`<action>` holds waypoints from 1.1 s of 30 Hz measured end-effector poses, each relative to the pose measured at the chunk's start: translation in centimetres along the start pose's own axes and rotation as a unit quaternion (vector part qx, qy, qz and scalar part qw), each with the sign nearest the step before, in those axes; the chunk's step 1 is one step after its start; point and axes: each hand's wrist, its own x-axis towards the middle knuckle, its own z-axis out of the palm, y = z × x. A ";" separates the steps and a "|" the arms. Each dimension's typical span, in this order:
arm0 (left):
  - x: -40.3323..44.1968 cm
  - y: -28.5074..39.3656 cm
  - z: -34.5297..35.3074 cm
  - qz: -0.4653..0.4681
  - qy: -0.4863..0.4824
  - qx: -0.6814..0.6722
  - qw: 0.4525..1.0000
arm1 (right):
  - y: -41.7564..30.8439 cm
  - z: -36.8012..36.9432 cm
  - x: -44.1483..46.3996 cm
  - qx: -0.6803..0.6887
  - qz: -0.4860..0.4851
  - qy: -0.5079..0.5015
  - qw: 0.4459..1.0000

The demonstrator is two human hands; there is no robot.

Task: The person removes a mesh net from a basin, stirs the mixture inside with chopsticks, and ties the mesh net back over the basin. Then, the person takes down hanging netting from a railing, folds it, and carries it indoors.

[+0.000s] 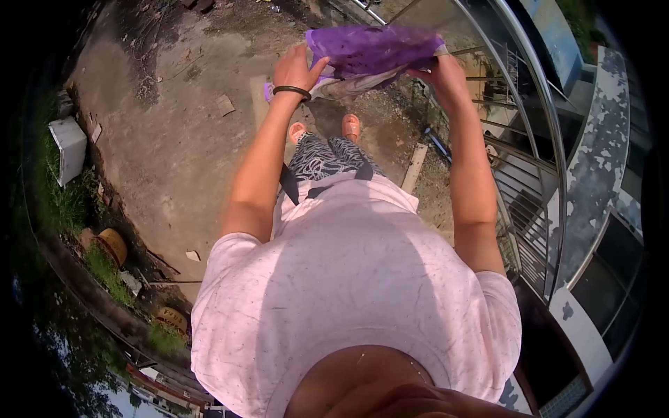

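Note:
A purple cloth (376,52) with paler, greyish parts hangs stretched between my two hands at the top of the view. My left hand (298,72), with a dark bangle at the wrist, grips its left end, the thumb pointing right along the fabric. At the cloth's right end my right hand (443,75) has its fingers closed on the edge; some fingertips are hidden behind the material. Dark spots show on the purple part. Below the cloth, my feet in pink sandals (351,126) stand on the ground.
A curved metal railing (550,125) with bars runs along the right. On the concrete ground (174,160) lie a wooden strip (415,167) and a blue-handled object (437,144). Round pots (111,247) and a white block (68,150) stand at the left.

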 end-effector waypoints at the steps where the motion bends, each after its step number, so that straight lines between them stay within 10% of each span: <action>1: -0.4 1.4 1.0 0.035 -0.008 0.023 0.999 | 0.0 1.1 -0.4 0.108 0.004 -0.014 0.994; 6: -3.1 4.2 7.9 0.213 -0.041 0.141 0.966 | -3.7 1.0 -3.8 0.324 -0.141 -0.105 0.930; 8: -3.8 -0.2 6.8 0.065 -0.377 0.202 0.902 | -6.7 -3.9 -4.0 0.389 -0.222 -0.206 0.870; 9: -4.1 -2.4 6.2 0.001 -0.516 0.240 0.822 | -7.5 -5.9 -3.2 0.130 -0.291 -0.089 0.944; 12: -4.5 -11.8 11.9 -0.096 -0.329 -0.063 0.937 | -6.6 -7.6 -2.3 -0.328 -0.309 0.150 0.880; 15: 0.8 -2.9 5.0 0.013 0.002 -0.245 0.969 | -7.4 -6.2 -1.6 -0.163 -0.263 0.120 0.943; 18: 3.1 5.6 -2.0 0.168 0.116 -0.271 0.941 | -8.8 -5.8 -0.9 -0.594 -0.255 0.163 0.746; 20: 4.6 8.6 -3.4 0.226 0.134 -0.231 0.937 | -6.0 -6.2 4.5 -0.142 -0.348 -0.075 0.924; 22: 6.9 9.8 -3.2 0.222 0.081 -0.211 0.948 | -7.4 -3.9 4.0 0.128 -0.315 -0.156 0.927; 28: 10.0 8.9 -2.2 0.191 -0.030 -0.250 0.949 | -13.6 -2.3 -4.6 0.209 -0.181 -0.180 0.944; 33: 11.0 8.3 -5.1 0.204 -0.015 -0.323 0.924 | -12.7 -13.0 -1.4 0.015 -0.194 -0.207 0.959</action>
